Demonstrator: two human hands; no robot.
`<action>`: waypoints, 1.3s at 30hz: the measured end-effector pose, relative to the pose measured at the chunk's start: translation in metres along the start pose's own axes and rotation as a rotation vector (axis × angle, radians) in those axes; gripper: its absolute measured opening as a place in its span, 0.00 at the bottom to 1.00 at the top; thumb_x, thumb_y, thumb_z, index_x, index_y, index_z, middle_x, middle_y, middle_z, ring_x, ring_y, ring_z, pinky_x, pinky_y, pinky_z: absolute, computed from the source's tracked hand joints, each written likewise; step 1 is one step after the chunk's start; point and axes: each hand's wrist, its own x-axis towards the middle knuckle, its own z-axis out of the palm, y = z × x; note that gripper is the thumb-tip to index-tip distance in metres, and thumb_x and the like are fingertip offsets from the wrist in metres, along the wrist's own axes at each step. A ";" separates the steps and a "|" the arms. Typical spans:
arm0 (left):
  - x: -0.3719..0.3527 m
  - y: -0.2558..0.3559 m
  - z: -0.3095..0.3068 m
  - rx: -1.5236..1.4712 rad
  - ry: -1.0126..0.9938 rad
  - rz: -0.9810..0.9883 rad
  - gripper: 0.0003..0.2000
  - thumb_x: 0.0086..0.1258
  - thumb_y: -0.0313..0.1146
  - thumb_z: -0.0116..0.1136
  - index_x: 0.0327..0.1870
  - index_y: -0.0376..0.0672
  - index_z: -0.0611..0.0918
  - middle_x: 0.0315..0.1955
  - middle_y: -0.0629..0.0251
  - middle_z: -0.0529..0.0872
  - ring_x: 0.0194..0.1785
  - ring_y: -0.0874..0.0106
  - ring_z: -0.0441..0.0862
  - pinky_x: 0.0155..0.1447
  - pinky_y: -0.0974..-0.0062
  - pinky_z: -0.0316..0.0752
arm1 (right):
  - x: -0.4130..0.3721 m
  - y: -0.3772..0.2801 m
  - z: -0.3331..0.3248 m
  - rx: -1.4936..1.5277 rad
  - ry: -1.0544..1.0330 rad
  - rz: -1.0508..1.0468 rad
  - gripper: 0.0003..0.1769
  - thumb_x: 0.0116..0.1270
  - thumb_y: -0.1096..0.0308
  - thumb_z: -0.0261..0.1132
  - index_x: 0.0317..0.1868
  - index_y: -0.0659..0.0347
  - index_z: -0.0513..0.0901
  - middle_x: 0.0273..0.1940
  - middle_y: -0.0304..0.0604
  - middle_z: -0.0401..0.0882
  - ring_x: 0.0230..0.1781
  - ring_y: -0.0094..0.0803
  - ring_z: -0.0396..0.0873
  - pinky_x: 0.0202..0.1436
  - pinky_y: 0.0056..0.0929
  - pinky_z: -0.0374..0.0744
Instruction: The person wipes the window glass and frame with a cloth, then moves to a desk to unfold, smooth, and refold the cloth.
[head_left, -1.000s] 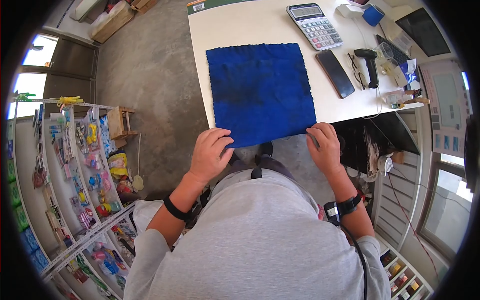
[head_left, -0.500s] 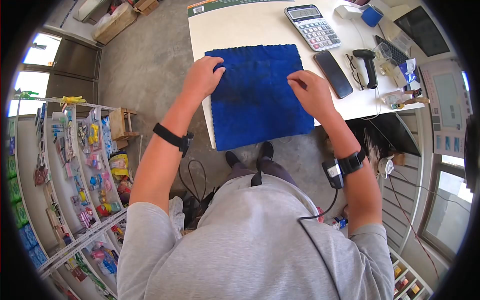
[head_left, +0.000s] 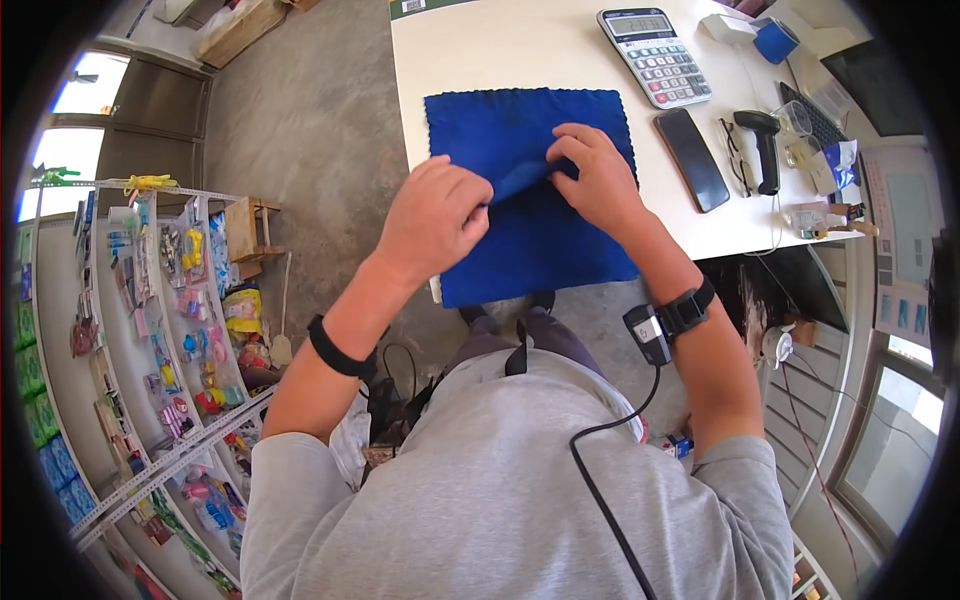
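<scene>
A dark blue cloth (head_left: 540, 255) with a scalloped edge lies on the front of the white table, its lower part reaching the table's near edge. My left hand (head_left: 435, 215) is over the cloth's left side, fingers curled and pinching the fabric. Over the right half, my right hand (head_left: 600, 180) has thumb and fingertips closed on the cloth too. Between the two hands the fabric rises in a slanting fold. The exact pinch points are partly hidden by my fingers.
Right of the cloth on the table (head_left: 480, 50) lie a phone (head_left: 692, 160), a calculator (head_left: 656, 60), eyeglasses (head_left: 735, 158) and a barcode scanner (head_left: 765, 150). A keyboard (head_left: 812, 115) and monitor stand beyond. Shelves of packaged goods (head_left: 190, 300) line the left side.
Both hands have moved inward over the cloth, the left one also nearer to me. A fold of cloth is now raised between them. The view has shifted slightly.
</scene>
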 end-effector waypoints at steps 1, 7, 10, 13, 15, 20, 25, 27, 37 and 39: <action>-0.007 0.008 -0.002 -0.031 0.004 -0.021 0.09 0.59 0.23 0.68 0.39 0.40 0.82 0.36 0.60 0.85 0.44 0.54 0.84 0.60 0.57 0.81 | -0.005 0.000 -0.002 0.041 0.001 -0.036 0.16 0.63 0.73 0.73 0.51 0.58 0.84 0.54 0.46 0.86 0.60 0.48 0.82 0.63 0.44 0.81; -0.029 0.027 -0.015 -0.320 0.059 -0.368 0.09 0.65 0.21 0.67 0.44 0.41 0.83 0.38 0.62 0.87 0.40 0.64 0.86 0.49 0.69 0.82 | -0.027 -0.037 -0.036 0.454 -0.147 0.349 0.20 0.64 0.77 0.73 0.56 0.58 0.83 0.42 0.40 0.84 0.40 0.34 0.83 0.48 0.32 0.82; -0.013 0.010 -0.026 -0.385 0.127 -0.445 0.10 0.69 0.20 0.67 0.49 0.40 0.85 0.38 0.65 0.87 0.39 0.71 0.85 0.49 0.74 0.81 | -0.010 -0.043 -0.049 0.635 -0.131 0.407 0.25 0.65 0.78 0.74 0.63 0.56 0.82 0.39 0.34 0.80 0.37 0.23 0.79 0.44 0.25 0.80; 0.017 -0.016 -0.033 -0.427 0.144 -0.516 0.09 0.73 0.23 0.66 0.52 0.39 0.85 0.38 0.65 0.87 0.40 0.71 0.86 0.50 0.75 0.81 | 0.020 -0.043 -0.055 0.702 -0.094 0.402 0.26 0.66 0.77 0.75 0.65 0.55 0.82 0.39 0.31 0.78 0.36 0.18 0.77 0.42 0.22 0.78; 0.041 -0.043 -0.032 -0.472 0.141 -0.564 0.10 0.74 0.26 0.66 0.54 0.39 0.86 0.39 0.64 0.89 0.42 0.70 0.87 0.51 0.75 0.81 | 0.040 -0.032 -0.043 0.649 -0.023 0.359 0.26 0.67 0.75 0.75 0.65 0.56 0.83 0.37 0.34 0.79 0.35 0.21 0.77 0.41 0.25 0.79; 0.056 -0.110 0.020 -0.096 -0.040 -0.504 0.15 0.74 0.35 0.64 0.59 0.46 0.86 0.51 0.56 0.91 0.54 0.56 0.90 0.59 0.61 0.84 | 0.059 0.008 0.003 0.258 -0.043 0.368 0.27 0.67 0.72 0.74 0.66 0.58 0.82 0.42 0.43 0.84 0.38 0.36 0.84 0.47 0.36 0.83; 0.041 -0.108 0.043 0.072 0.147 -0.386 0.16 0.70 0.30 0.67 0.58 0.44 0.86 0.53 0.58 0.88 0.57 0.54 0.86 0.62 0.59 0.82 | 0.037 0.009 0.014 0.155 -0.010 0.347 0.27 0.66 0.72 0.75 0.66 0.57 0.83 0.52 0.45 0.86 0.44 0.39 0.86 0.50 0.37 0.84; 0.038 -0.095 0.034 0.103 0.220 -0.308 0.15 0.69 0.29 0.68 0.56 0.42 0.86 0.51 0.58 0.88 0.55 0.53 0.85 0.61 0.58 0.81 | 0.023 0.005 0.002 0.129 0.035 0.289 0.24 0.66 0.72 0.75 0.62 0.58 0.84 0.54 0.46 0.86 0.46 0.42 0.87 0.51 0.39 0.84; -0.090 0.031 -0.007 -0.112 -0.176 -0.330 0.10 0.63 0.29 0.74 0.44 0.40 0.88 0.44 0.61 0.87 0.49 0.58 0.85 0.56 0.61 0.80 | -0.130 -0.033 -0.069 -0.095 -0.068 0.175 0.14 0.61 0.73 0.77 0.48 0.60 0.89 0.47 0.44 0.86 0.50 0.44 0.85 0.52 0.39 0.85; -0.096 0.028 -0.003 -0.097 -0.172 -0.323 0.10 0.63 0.29 0.74 0.44 0.40 0.88 0.44 0.61 0.88 0.49 0.58 0.84 0.56 0.61 0.80 | -0.139 -0.029 -0.066 -0.139 -0.056 0.134 0.13 0.61 0.74 0.76 0.47 0.60 0.89 0.47 0.43 0.85 0.50 0.44 0.85 0.52 0.39 0.85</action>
